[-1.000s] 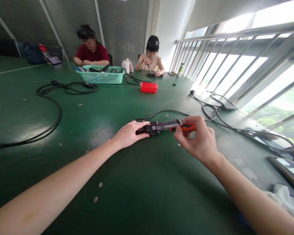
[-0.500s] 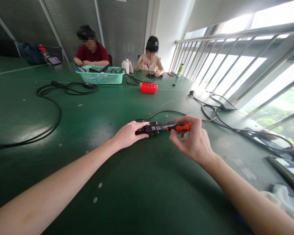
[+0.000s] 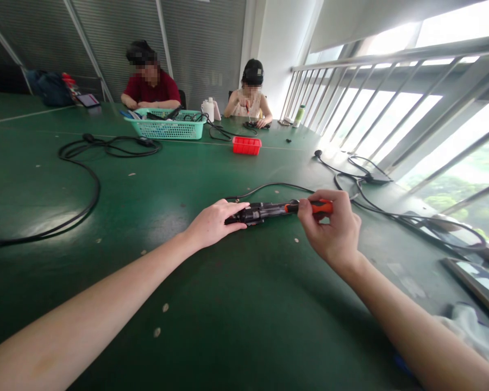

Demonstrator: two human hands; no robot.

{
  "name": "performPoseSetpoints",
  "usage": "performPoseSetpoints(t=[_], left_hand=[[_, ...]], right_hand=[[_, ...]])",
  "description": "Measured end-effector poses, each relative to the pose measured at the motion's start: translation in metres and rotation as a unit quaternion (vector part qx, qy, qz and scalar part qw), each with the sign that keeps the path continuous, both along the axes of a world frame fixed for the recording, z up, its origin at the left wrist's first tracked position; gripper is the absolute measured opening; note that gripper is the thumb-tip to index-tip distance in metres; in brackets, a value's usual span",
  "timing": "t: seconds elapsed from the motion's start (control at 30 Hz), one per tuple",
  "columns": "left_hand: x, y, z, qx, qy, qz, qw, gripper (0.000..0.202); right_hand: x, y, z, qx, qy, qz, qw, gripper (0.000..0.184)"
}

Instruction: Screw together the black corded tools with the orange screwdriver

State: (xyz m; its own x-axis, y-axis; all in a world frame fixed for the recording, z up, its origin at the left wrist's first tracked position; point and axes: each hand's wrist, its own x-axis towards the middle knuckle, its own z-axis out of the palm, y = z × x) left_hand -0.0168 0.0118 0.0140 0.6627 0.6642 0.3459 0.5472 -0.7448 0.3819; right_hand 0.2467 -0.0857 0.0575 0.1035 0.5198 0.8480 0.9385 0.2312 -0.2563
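My left hand [image 3: 212, 223] is closed on the left end of a long black corded device [image 3: 256, 213], thumb on the near side and fingers on the far side. The device lies on the green table [image 3: 228, 304], and its exact kind is hard to make out. In my right hand [image 3: 334, 231] is a screwdriver with an orange and black handle [image 3: 321, 207], gripped between thumb and fingers. It is held low and nearly level at the device's right end. The tip of the screwdriver cannot be made out against the dark parts.
A black cable [image 3: 277, 184] runs behind the device to coils by the railing [image 3: 350, 92]. Further back stand a red bin [image 3: 246, 145] and a green basket [image 3: 169, 130] with tools. Another cable [image 3: 93, 179] lies at left. Two people [image 3: 152, 89] sit across the table.
My right hand has moved to the right with the screwdriver, uncovering more of the device's right end. My left hand stays on the device.
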Motion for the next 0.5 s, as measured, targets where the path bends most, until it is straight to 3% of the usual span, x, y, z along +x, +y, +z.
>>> performPoseSetpoints(t=[0.23, 0.43, 0.5], left_hand=[[-0.0001, -0.0005, 0.0002, 0.033, -0.002, -0.022, 0.999, 0.057], [0.0002, -0.0019, 0.0008, 0.029, 0.012, 0.0, 1.0, 0.055], [0.0006, -0.0026, 0.0013, 0.023, 0.012, 0.012, 1.0, 0.054]], right_hand=[[-0.0007, 0.0016, -0.0021, -0.034, -0.013, 0.017, 0.999, 0.025], [-0.006, -0.0024, -0.0045, -0.058, 0.015, 0.126, 0.99, 0.043], [-0.0051, -0.0018, -0.0052, -0.057, -0.014, 0.111, 0.992, 0.042]])
